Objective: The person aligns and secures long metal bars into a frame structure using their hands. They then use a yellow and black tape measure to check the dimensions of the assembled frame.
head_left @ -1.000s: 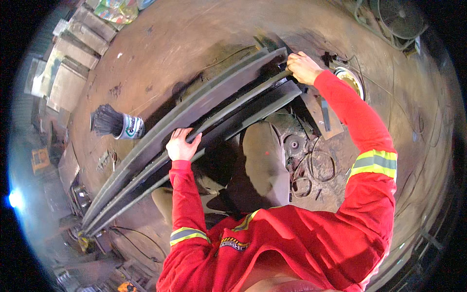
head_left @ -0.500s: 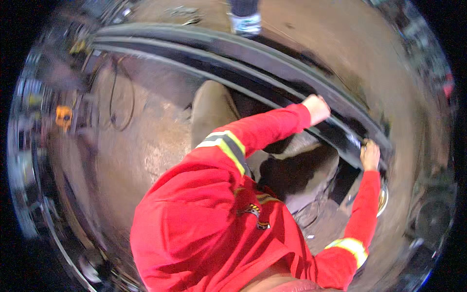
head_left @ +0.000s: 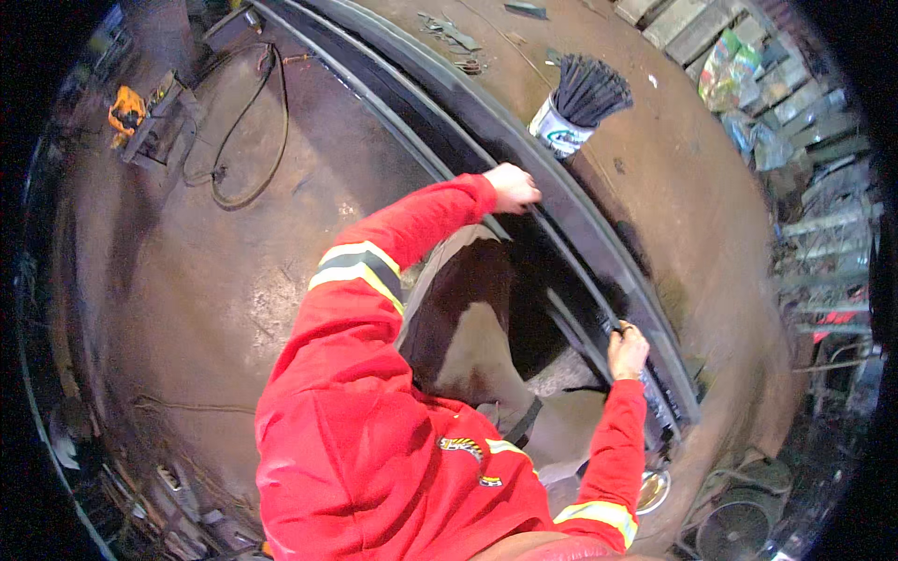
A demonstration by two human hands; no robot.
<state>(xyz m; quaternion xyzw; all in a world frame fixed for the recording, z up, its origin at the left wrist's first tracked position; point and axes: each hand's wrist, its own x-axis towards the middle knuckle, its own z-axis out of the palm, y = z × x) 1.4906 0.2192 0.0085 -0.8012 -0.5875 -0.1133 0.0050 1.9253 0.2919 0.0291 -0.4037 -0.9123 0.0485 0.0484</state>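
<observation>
Left hand: the left hand point(head_left: 513, 187) lies on the upper stretch of the long dark steel bars point(head_left: 561, 220), fingers curled over the edge of one bar; grip clenched on the bar; the red sleeve with a grey and yellow reflective band runs back from it to the shoulder.
Right hand: the right hand point(head_left: 627, 351) sits further down the same bars, fingers wrapped round the rim of a bar; grip clenched on it as well; its sleeve carries a like reflective band near the elbow.
Steel bars: several long curved black bars lie side by side along the near edge of the rusty brown tabletop point(head_left: 673, 187), running from the upper left of the view down to the lower right; both hands are on them, well apart from each other.
Can of rods: a white can point(head_left: 559, 129) full of thin dark rods stands on the tabletop just beyond the bars, near the left hand but not touching it.
Floor: a black cable point(head_left: 245, 140) loops over the stained floor to the person's left; an orange tool point(head_left: 126, 109) lies near its far end.
Far side: stacked planks and a coloured bag point(head_left: 725, 70) lie past the tabletop, at the upper right.
Person: the trouser legs show below the bars, between the two arms.
</observation>
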